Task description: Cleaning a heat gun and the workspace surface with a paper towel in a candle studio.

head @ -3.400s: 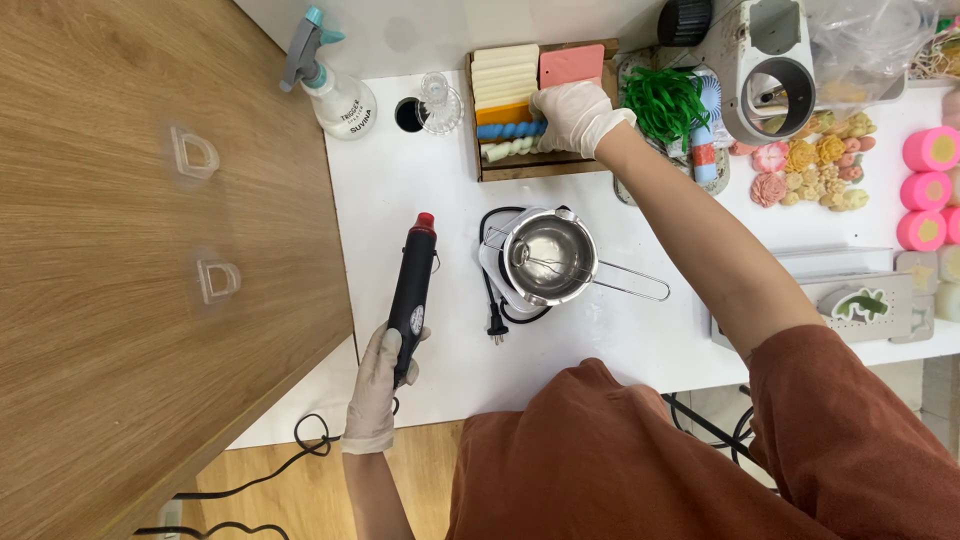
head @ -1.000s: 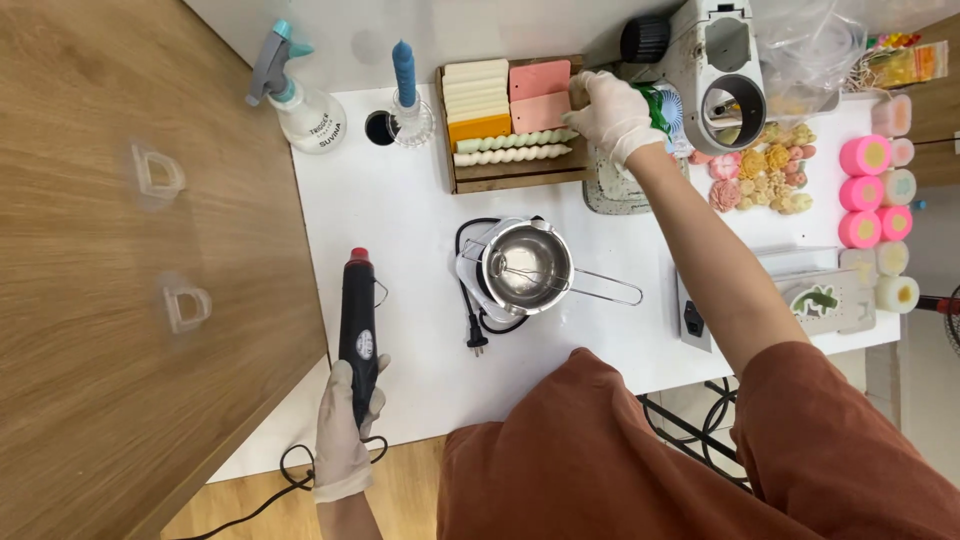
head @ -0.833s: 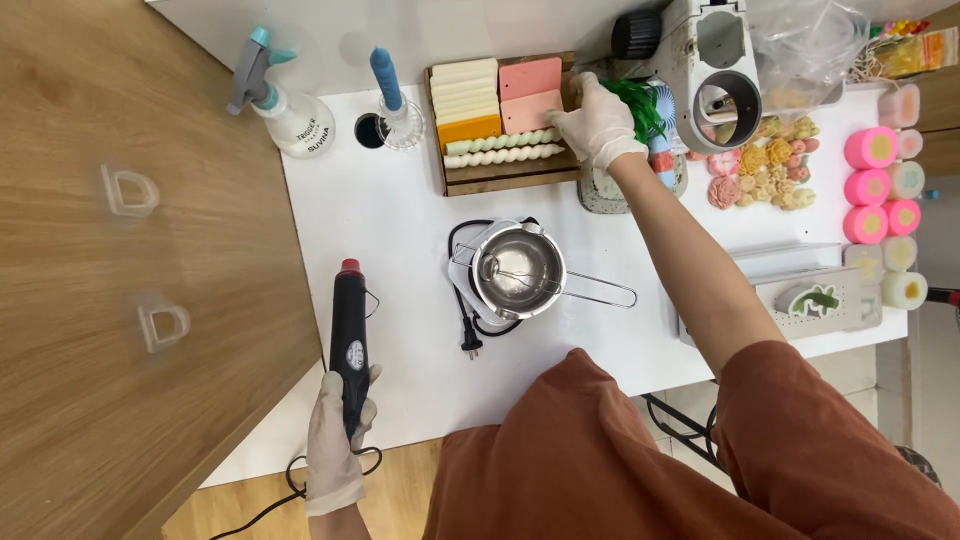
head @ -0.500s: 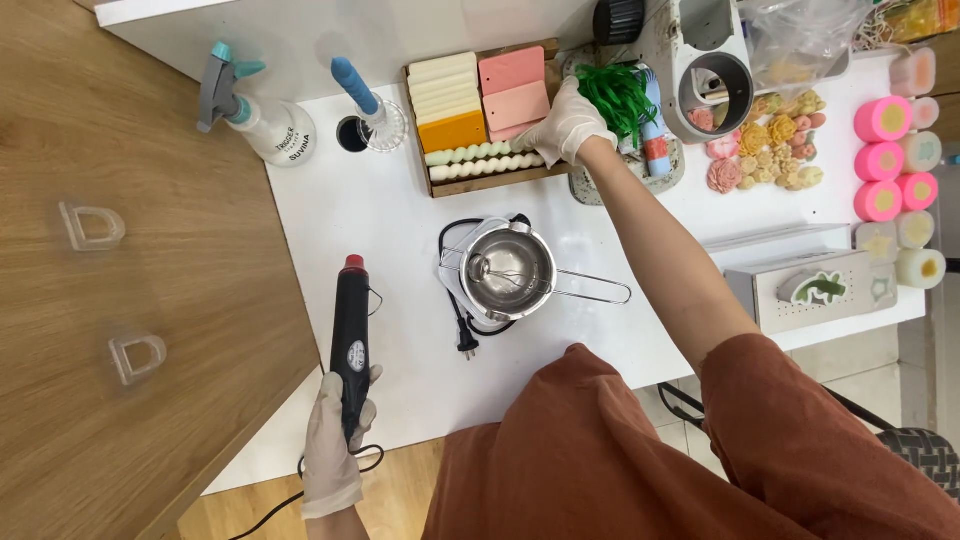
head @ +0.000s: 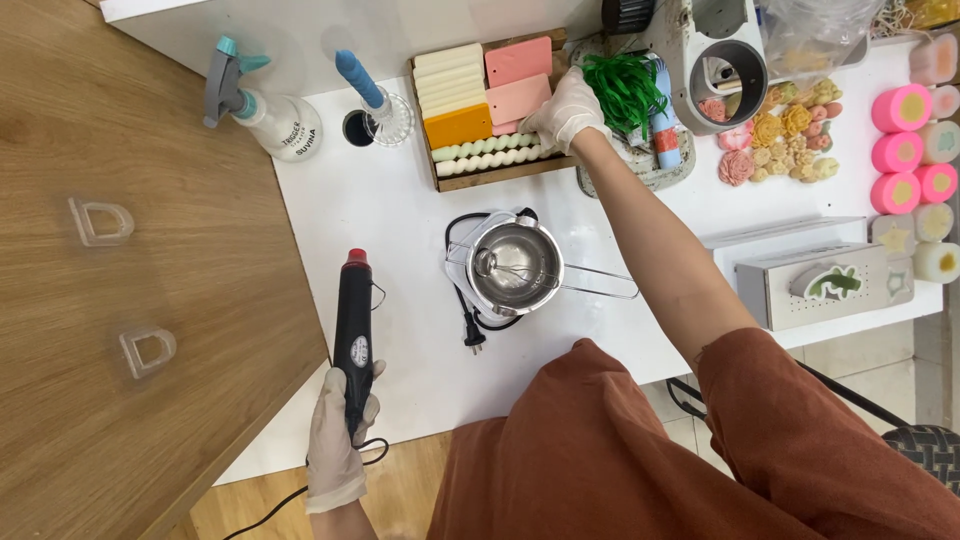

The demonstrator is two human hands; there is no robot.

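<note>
My left hand, in a white glove, grips the handle of a black heat gun with a red tip; the gun lies on the white table, tip pointing away. My gloved right hand reaches far across to a wooden tray of wax slabs in cream, orange and pink. Its fingers rest on the pink slabs at the tray's right end. A small steel pot with a long wire handle stands mid-table between my arms.
A spray bottle and a blue-handled tool in a glass stand at the back left. Green shreds, flower shapes, pink round candles and a grey box fill the right. Wooden cabinet on the left.
My right hand has shifted left from the dish of green shreds onto the pink slabs in the tray. My left hand keeps its hold on the heat gun.
</note>
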